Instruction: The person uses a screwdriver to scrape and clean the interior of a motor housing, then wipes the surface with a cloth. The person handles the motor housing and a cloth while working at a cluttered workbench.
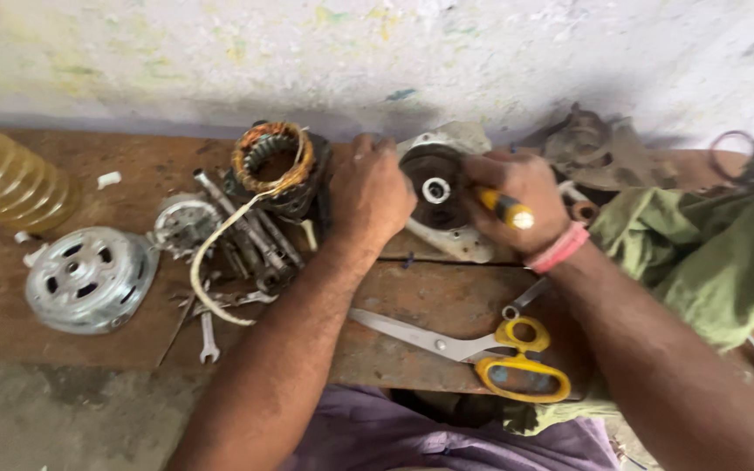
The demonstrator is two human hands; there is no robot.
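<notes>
A dark round motor part with a shiny bearing in its middle sits on a pale metal housing at the back of the wooden bench. My left hand grips the part's left side, fingers curled over the rim. My right hand, with a pink band at the wrist, is closed on a yellow-handled screwdriver whose tip points into the part's right side; the tip is hidden.
A copper-wound stator and long bolts lie left of my hands. A round metal end cover and a small spanner sit further left. Yellow-handled scissors lie near the front edge. Green cloth is heaped on the right.
</notes>
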